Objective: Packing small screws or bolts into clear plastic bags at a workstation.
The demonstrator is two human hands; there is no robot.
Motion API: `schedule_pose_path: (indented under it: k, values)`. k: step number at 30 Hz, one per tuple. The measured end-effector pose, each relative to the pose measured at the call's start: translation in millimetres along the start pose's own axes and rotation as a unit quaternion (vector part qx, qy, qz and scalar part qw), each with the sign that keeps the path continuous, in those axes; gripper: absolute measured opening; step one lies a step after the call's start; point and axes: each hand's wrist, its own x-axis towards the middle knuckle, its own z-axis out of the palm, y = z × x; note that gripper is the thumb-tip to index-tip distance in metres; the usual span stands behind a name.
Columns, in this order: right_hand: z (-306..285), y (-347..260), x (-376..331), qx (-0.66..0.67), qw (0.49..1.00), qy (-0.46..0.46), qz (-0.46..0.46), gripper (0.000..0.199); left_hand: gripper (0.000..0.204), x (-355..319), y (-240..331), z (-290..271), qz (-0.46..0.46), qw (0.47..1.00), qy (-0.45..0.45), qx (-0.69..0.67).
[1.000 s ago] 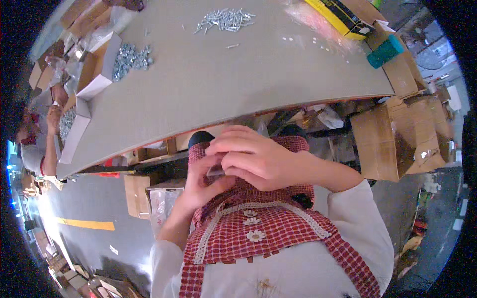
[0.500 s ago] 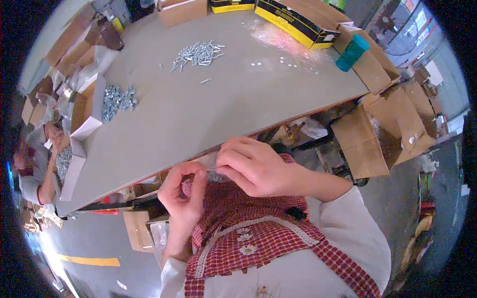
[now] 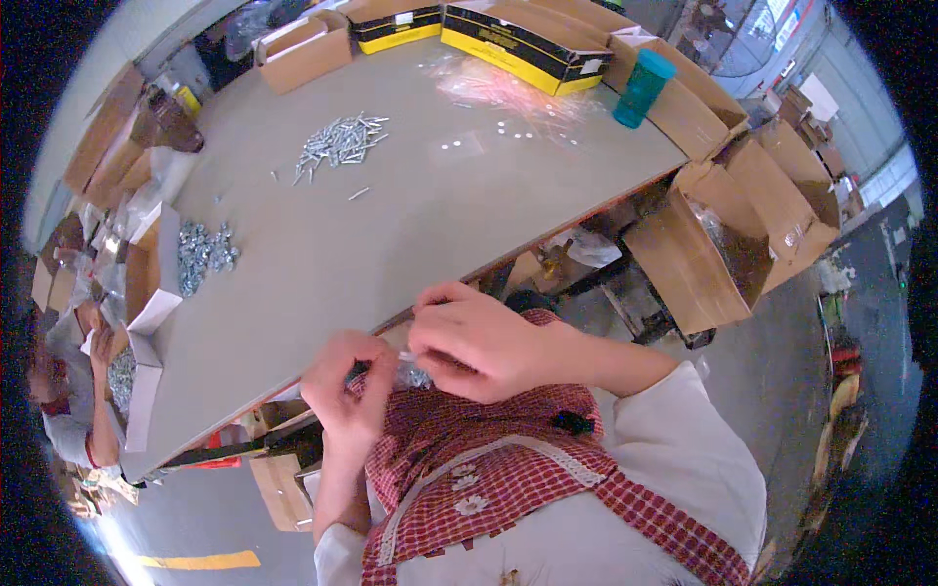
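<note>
Low over my lap, in front of the table's near edge, a small clear plastic bag [image 3: 414, 375] hangs between my hands, with shiny metal pieces inside. My left hand [image 3: 342, 389] pinches its upper edge, thumb against forefinger. Fingers curled, my right hand [image 3: 479, 344] grips the other side of that edge; its fingertips are partly hidden. On the grey table [image 3: 322, 264] beyond lie a heap of silver screw-like pins [image 3: 342, 142] and one loose pin [image 3: 360, 193]. Small silver metal fittings [image 3: 205, 256] form another pile at the left.
Clear plastic bags [image 3: 493, 93] are spread at the far side before a black-and-yellow box [image 3: 523, 49]. A teal cup [image 3: 644, 90] stands at the right corner. Open cartons [image 3: 694, 264] sit below the right edge. At the far left, another person's arm [image 3: 103, 391] reaches toward a white box [image 3: 145, 396].
My view has shifted, so the table things appear farther left. Both hands stay together at the bag; my left hand is blurred by motion, and more of the bag's metal contents shows.
</note>
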Motion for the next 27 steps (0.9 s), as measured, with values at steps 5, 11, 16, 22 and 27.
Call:
schedule_pose_path:
  k: [5, 11, 16, 22, 27]
  values:
    - [-31, 10, -39, 0.170, 0.952, 0.053, 0.250, 0.021, 0.008, 48, -10, 43, -0.108, 0.990, -0.078, -0.050]
    - [-106, 23, -119, 0.168, 0.749, 0.585, 0.262, 0.009, 0.035, 130, -63, 106, -0.004, 0.958, -0.180, 0.222]
    - [-134, 24, -154, 0.086, 0.740, 0.625, 0.233, 0.011, 0.063, 169, -111, 136, 0.171, 0.890, -0.181, 0.382]
    - [-87, 55, -145, 0.179, 0.787, 0.490, 0.329, 0.021, 0.063, 121, -71, 127, 0.225, 0.874, -0.205, 0.379]
    - [-52, 76, -98, -0.128, 0.927, 0.292, 0.198, 0.032, 0.046, 74, -42, 97, 0.232, 0.856, -0.222, 0.405]
